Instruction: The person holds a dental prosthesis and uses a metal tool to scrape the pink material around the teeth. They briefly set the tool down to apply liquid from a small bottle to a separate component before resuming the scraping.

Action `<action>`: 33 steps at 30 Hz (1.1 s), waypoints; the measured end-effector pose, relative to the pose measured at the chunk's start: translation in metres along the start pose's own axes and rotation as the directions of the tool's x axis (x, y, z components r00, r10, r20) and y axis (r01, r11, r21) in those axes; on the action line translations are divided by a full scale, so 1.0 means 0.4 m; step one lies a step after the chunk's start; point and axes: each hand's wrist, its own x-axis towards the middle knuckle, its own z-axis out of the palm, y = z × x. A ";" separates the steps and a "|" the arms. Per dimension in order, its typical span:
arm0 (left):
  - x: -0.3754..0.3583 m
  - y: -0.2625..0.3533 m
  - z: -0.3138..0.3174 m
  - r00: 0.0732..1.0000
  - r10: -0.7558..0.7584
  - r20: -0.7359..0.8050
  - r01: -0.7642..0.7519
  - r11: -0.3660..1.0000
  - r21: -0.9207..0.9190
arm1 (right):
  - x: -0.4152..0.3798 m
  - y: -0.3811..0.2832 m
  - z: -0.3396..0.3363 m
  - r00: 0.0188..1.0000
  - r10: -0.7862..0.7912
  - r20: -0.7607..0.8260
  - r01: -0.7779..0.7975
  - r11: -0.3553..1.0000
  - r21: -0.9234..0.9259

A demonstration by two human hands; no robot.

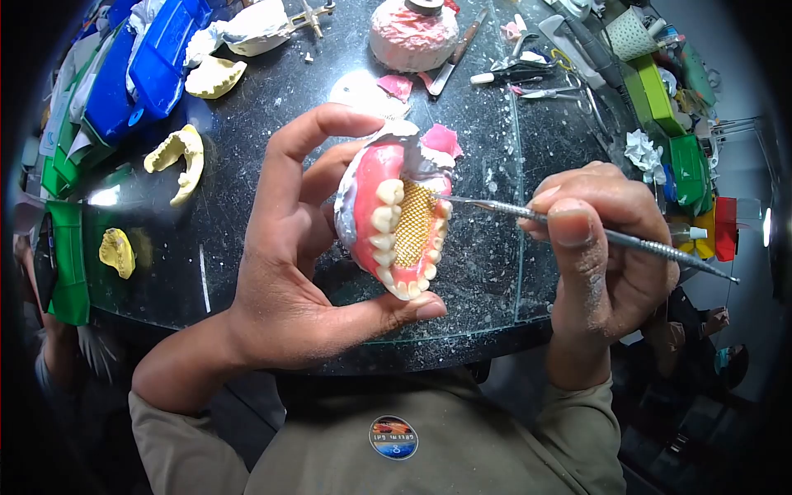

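Observation:
My left hand grips a denture, fingers at its back edge and thumb under the front teeth. Pink wax gum and a row of cream teeth run around it, and a gold mesh fills the palate. Grey-white plaster shows along its outer side and back. My right hand holds a metal dental carver like a pen. The carver's thin tip meets the inner gum near the back teeth on the right side. Behind the denture lies a scrap of pink wax.
Cream plaster casts lie at left beside blue trays and green bins. At the back stand a pink-smeared burner and a knife. Scissors and coloured boxes sit at right. White debris dots the dark tabletop.

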 end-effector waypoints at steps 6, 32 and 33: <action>0.000 0.001 0.000 1.000 -0.017 -0.012 0.017 1.000 0.005 | 0.001 0.000 0.000 1.000 0.011 -0.004 -0.011 1.000 0.004; 0.002 0.000 0.001 1.000 0.008 -0.012 -0.008 1.000 0.004 | -0.001 0.009 -0.003 0.999 -0.045 0.015 0.045 0.999 -0.005; 0.002 0.001 0.002 1.000 0.005 -0.014 -0.005 1.000 0.005 | -0.001 0.008 -0.003 0.999 -0.042 0.014 0.042 0.999 -0.005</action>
